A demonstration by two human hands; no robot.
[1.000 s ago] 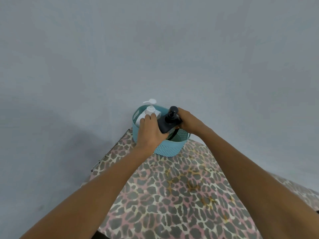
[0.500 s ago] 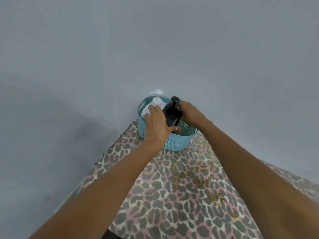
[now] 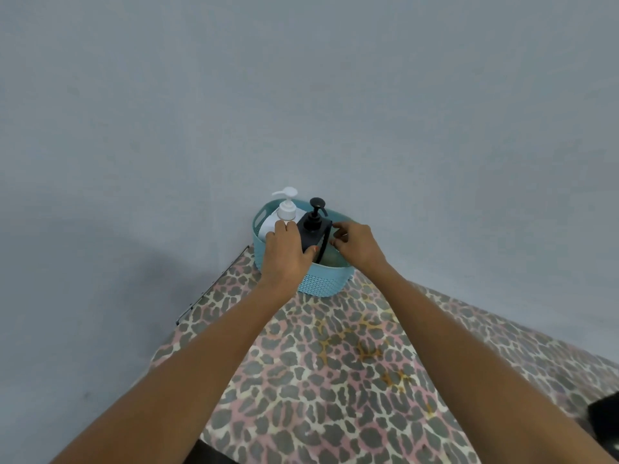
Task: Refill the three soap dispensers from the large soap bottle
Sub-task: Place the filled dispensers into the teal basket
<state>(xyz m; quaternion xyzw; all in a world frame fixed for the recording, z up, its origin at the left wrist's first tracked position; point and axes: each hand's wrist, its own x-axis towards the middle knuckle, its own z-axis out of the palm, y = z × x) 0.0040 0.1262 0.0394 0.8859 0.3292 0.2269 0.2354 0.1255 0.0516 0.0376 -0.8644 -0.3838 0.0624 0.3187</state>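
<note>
A teal basket stands at the far edge of the table, against the wall. Inside it stand a white pump dispenser on the left and a black pump dispenser beside it, both upright. My left hand wraps the black dispenser, with the thumb on its front and the fingers between the two bottles. My right hand is over the basket just right of the black dispenser, its fingers bent and its fingertips at the bottle's right edge, holding nothing. No large soap bottle or third dispenser shows.
The table wears a leopard-print cloth. A grey wall rises right behind the basket. The table's left edge runs close to the basket. A dark object lies at the lower right.
The black dispenser went from tilted to upright in the basket. My right hand came off its pump head and shifted to the bottle's right side. My left hand stays on the bottle.
</note>
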